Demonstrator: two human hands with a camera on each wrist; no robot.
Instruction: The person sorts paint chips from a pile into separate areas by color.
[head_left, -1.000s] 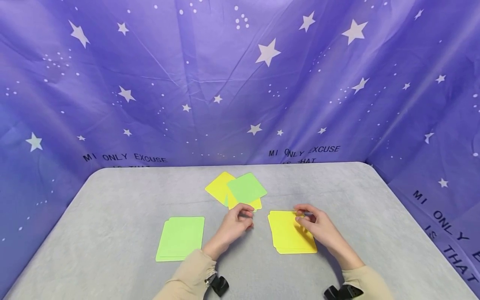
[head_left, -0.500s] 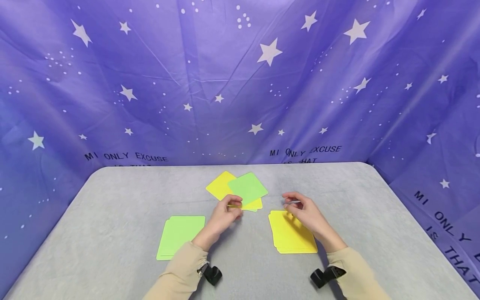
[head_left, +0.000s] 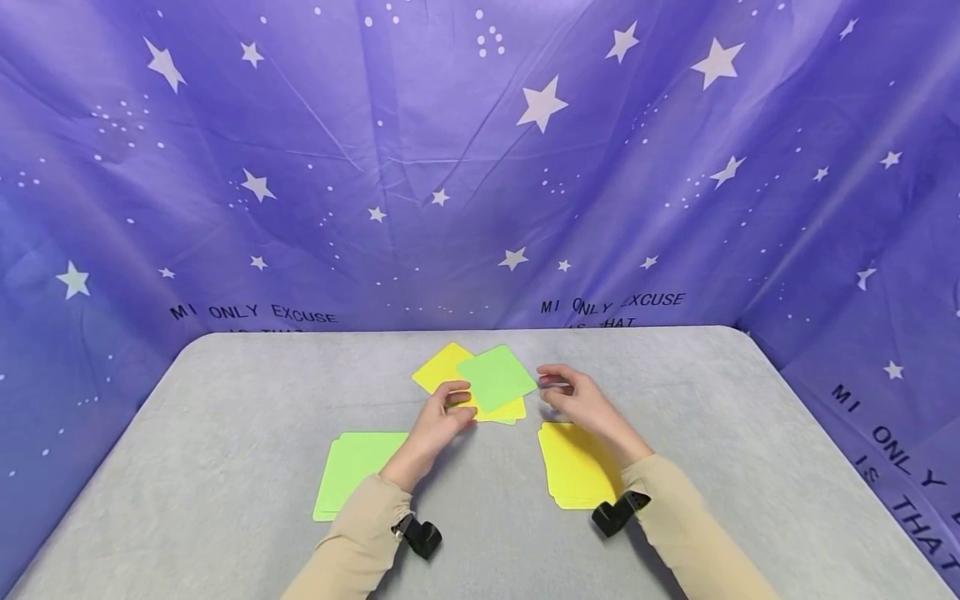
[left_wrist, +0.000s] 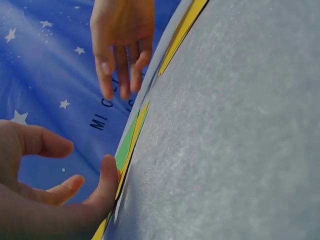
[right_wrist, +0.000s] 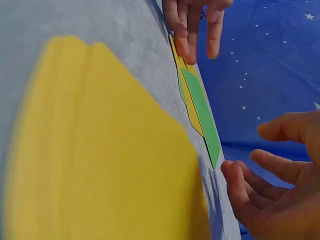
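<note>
Fingers parted, holding nothing, the left hand (head_left: 438, 421) and right hand (head_left: 585, 404) flank a pile (head_left: 440, 365) topped by a green card (head_left: 497, 377), beyond the green stack (head_left: 360, 467) and yellow stack (head_left: 573, 467) on the surface (head_left: 502, 517). The step looks like reaching; next likely calls for pinching the card's edge.

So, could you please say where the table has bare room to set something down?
The table is bare left of the green stack, outside the right sleeve, and between green stack and yellow stack. Crowded: the mixed pile, between left hand and right hand.
</note>
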